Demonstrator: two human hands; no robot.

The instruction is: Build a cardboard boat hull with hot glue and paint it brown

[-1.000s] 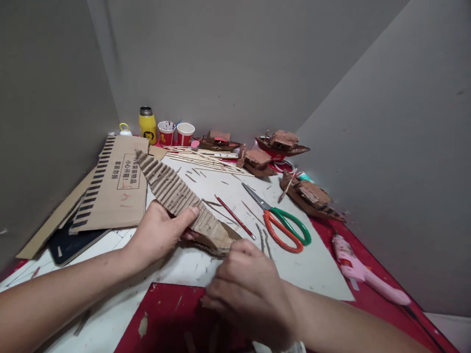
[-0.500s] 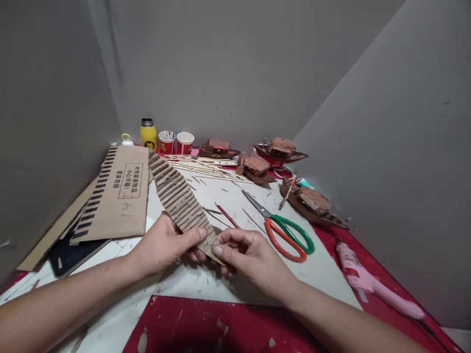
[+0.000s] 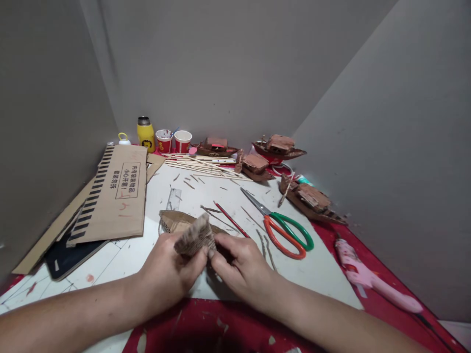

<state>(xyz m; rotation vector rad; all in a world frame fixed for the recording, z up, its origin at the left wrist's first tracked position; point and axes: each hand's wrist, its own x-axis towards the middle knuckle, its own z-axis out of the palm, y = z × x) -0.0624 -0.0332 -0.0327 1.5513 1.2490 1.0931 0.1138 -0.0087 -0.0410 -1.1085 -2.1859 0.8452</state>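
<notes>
Between my two hands is a strip of corrugated cardboard, seen tilted up with its ribs partly blurred. My left hand is closed round its left side, thumb near the lower edge. My right hand pinches its right edge between thumb and fingers. Just beyond them lies a cardboard boat hull, partly hidden by the strip and my hands. A red pencil and scissors with green and orange handles lie to the right of the hull.
Printed cardboard leans at left. Wooden sticks, paper cups, a yellow bottle and brown model boats stand at the back and right. A pink glue gun lies at far right; a clear ruler lies mid-table.
The corrugated strip has swung down from its long upward slant and now shows short and foreshortened between my hands. The hull and ruler behind it have come into view.
</notes>
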